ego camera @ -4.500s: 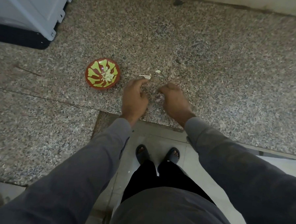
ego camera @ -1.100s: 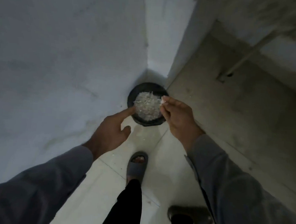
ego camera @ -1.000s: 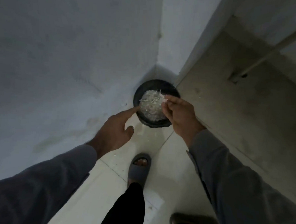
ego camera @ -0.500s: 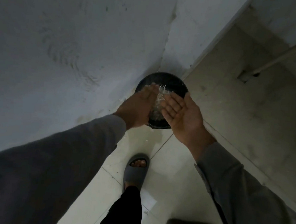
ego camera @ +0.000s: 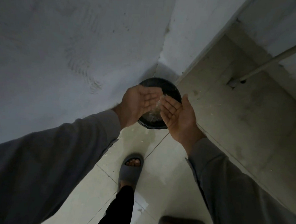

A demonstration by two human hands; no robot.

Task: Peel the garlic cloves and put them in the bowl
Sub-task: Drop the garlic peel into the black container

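A round black bin [ego camera: 169, 89] stands on the floor in the corner of two walls, holding a heap of pale garlic skins [ego camera: 153, 114]. Both my hands hover above it with palms facing each other and fingers straight. My left hand [ego camera: 138, 104] is over the bin's left side, my right hand [ego camera: 177, 116] over its right side. A few thin skin flakes [ego camera: 161, 99] show between the fingertips. Neither hand grips anything. The garlic cloves and the red patterned bowl are out of view.
White walls close in at the left and back. A concrete step [ego camera: 238, 116] with a thin pipe [ego camera: 273, 61] runs along the right. My feet in grey slippers [ego camera: 131, 169] stand on pale floor tiles, with small skin flakes scattered near the bin.
I went from the granite counter to the corner bin. My right hand released the pinched skins and both hands opened, palms facing, over the bin; the view moved slightly closer.
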